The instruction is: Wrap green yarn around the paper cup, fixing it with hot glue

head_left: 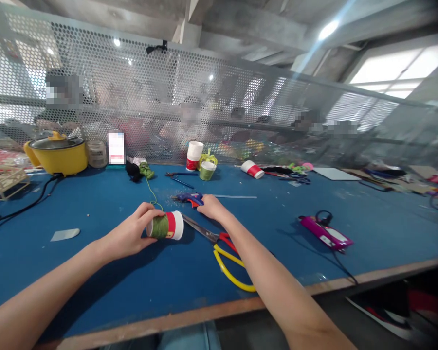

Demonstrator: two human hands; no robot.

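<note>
My left hand (pixel 131 233) is closed around a paper cup (pixel 166 226) lying on its side on the blue table; the cup is partly wrapped in green yarn, with a red and white band near its rim. A strand of green yarn (pixel 151 187) runs from the cup back to a yarn ball (pixel 146 170). My right hand (pixel 211 206) reaches past the cup and closes on the blue and red glue gun (pixel 189 198). Scissors with yellow and red handles (pixel 222 248) lie under my right forearm.
A yellow electric pot (pixel 58 154) stands at the back left with a black cord. Stacked paper cups (pixel 194 155), a green-wrapped cup (pixel 207 170) and a tipped cup (pixel 252 169) sit along the mesh screen. A magenta tool (pixel 324 233) lies at right. People sit behind the screen.
</note>
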